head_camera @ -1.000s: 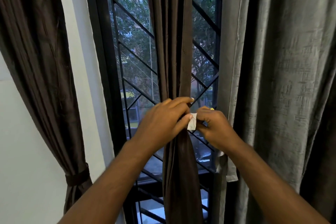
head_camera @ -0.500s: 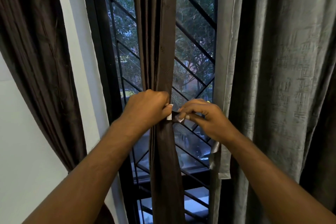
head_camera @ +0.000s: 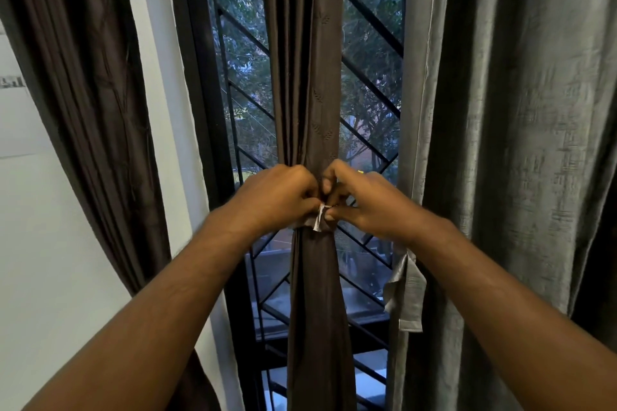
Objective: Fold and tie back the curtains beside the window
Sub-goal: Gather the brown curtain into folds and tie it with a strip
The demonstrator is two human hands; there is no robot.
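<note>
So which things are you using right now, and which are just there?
Using:
left hand
right hand
brown curtain, bunched in the middle
tie band, around it

Just there:
grey curtain
its loose grey tie
left brown curtain
window grille
wall

You have one view only, from the camera on your head, wide-angle and facing straight ahead at the window (head_camera: 367, 83), tipped slightly down. It sits close: both forearms run up from the bottom corners and meet mid-frame against the gathered brown curtain (head_camera: 310, 83). A darker curtain (head_camera: 86, 103) bends along the left edge, a grey curtain (head_camera: 521, 116) fills the right.
</note>
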